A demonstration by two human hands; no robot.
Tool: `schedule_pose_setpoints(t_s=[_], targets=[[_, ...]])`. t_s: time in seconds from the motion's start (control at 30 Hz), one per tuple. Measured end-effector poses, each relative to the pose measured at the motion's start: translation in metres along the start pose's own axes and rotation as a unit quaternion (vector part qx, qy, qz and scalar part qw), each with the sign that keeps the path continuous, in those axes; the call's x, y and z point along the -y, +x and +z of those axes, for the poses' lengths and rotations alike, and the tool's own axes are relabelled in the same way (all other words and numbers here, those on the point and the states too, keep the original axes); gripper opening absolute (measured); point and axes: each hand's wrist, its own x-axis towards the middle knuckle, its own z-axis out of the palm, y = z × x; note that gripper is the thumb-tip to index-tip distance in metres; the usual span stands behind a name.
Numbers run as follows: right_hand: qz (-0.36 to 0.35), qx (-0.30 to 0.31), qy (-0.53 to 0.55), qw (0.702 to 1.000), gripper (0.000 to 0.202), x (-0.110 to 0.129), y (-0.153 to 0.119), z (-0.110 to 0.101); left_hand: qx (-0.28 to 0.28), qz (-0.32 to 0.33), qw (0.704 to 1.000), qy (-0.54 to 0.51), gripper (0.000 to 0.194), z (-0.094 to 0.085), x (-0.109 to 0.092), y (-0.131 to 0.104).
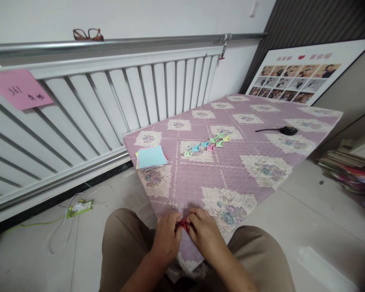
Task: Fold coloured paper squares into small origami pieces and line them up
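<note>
Near the table's close corner, a small folded piece of red paper [183, 224] is held between both hands. My left hand [168, 232] pinches its left side, and my right hand [204, 230] pinches its right side; the fingers cover much of it. Farther up the cloth lies a stack of coloured paper [152, 157] with a light blue sheet on top. To the right of the stack, several small folded paper pieces [211, 147] in green, blue, pink and yellow lie in a loose cluster.
The table has a purple floral cloth [197, 175]. A black object with a cord [288, 130] lies at its right. Beyond the table stand a white radiator [158, 93] and a photo board [292, 83]. A power strip [80, 208] sits on the floor at left.
</note>
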Motion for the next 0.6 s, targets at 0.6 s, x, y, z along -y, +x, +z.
schedule_pose_setpoints(t_s=[0.6], targets=[[0.030, 0.122, -0.175, 0.977, 0.017, 0.025, 0.019, -0.016, 0.008, 0.005, 1.000, 0.003, 0.042, -0.001, -0.002, 0.003]])
